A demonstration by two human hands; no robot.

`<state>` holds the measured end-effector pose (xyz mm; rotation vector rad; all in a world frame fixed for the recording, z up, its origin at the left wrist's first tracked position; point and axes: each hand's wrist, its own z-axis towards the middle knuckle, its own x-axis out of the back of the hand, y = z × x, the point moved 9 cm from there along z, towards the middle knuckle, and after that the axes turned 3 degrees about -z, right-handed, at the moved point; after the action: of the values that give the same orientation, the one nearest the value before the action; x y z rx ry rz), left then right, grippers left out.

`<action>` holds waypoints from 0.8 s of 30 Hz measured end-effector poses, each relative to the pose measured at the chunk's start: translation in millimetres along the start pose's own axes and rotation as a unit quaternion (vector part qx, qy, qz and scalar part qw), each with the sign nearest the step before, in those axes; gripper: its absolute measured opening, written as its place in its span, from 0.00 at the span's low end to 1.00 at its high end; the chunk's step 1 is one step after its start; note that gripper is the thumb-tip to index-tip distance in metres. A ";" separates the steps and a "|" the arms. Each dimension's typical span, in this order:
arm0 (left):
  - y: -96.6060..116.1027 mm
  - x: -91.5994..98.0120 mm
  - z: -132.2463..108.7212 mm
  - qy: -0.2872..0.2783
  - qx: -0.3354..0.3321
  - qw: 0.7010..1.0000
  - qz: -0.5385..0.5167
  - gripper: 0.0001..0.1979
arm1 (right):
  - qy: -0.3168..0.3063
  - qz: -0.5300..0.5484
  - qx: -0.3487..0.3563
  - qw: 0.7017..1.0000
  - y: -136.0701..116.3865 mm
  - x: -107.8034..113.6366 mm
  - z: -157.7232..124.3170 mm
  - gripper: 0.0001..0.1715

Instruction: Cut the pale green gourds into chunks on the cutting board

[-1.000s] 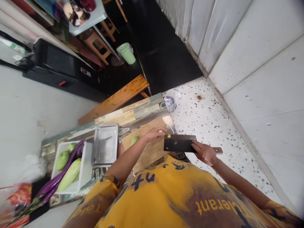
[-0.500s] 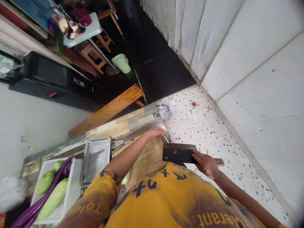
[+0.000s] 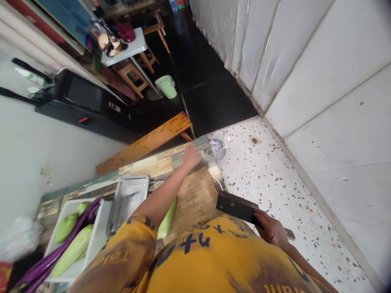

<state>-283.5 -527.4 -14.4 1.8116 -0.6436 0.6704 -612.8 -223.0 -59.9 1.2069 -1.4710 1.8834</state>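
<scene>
My right hand grips a dark-bladed cleaver where blade and handle meet, its wooden handle end sticking out past the hand. The blade is over the right edge of a brown cutting board. My left hand hovers over the wood-patterned table, beyond the board, fingers apart and holding nothing. Partly under my left forearm, a pale green zucchini lies at the board's left side.
Left of the board are a metal tray and a white tub with purple eggplants and green squash. A plastic bag is at the table's far right corner. Behind stands a wooden bench.
My left hand has moved from the board's far edge forward and left, over the table. The cleaver has tilted and shifted slightly toward me. More of the zucchini shows.
</scene>
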 end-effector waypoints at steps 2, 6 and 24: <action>-32.5 26.4 -56.7 0.032 0.017 0.986 0.164 0.35 | 0.019 0.010 0.002 1.000 -2.7 1.2 5.2 0.19; -122.9 66.4 -180.3 0.069 0.119 0.937 0.320 0.45 | 0.059 0.049 0.004 0.997 -11.3 7.7 25.2 0.18; -141.3 30.1 -212.6 -0.076 -0.235 0.924 0.290 0.20 | -0.212 0.105 -0.068 0.969 -132.6 -37.7 148.7 0.21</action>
<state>-193.5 -286.8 -22.1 1.2244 -1.3535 0.6844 -436.9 -313.3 -15.1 1.5027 -1.9874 1.6822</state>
